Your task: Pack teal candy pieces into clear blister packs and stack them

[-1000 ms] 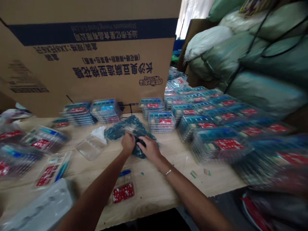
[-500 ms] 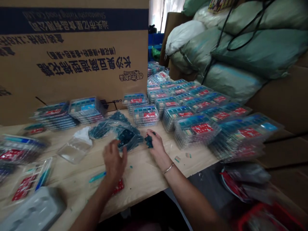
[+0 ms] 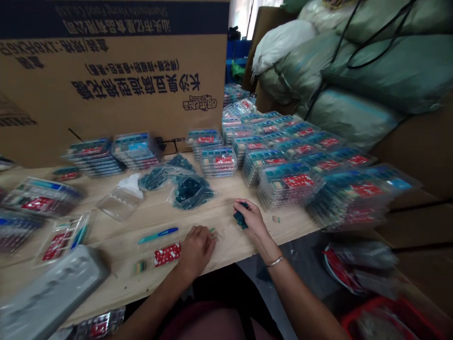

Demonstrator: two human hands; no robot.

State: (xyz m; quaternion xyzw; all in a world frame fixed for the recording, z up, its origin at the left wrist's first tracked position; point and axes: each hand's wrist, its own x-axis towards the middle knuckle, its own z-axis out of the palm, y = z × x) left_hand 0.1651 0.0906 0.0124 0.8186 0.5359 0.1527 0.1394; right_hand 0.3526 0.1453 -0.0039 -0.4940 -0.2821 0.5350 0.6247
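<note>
My right hand (image 3: 250, 219) rests on the wooden table (image 3: 219, 212) with its fingers closed on a few small dark teal pieces (image 3: 239, 219). My left hand (image 3: 197, 248) lies knuckles-up near the front edge, fingers curled against the table beside a red patterned card (image 3: 167, 253); what it holds, if anything, is hidden. A teal and blue pen (image 3: 158, 234) lies just beyond the card. Farther back sits a clear bag of dark teal pieces (image 3: 189, 190). An empty clear blister tray (image 3: 119, 204) lies left of the bag.
Stacks of filled clear blister packs (image 3: 293, 163) cover the right and back of the table, more at the left (image 3: 38, 200). A big cardboard box (image 3: 113, 75) stands behind. Grey tray moulds (image 3: 49, 297) lie front left. Green sacks (image 3: 354, 71) are piled to the right.
Both hands have left the bag of teal pieces and drawn back toward me. The right hand came away with teal pieces; the left dropped down beside the red card.
</note>
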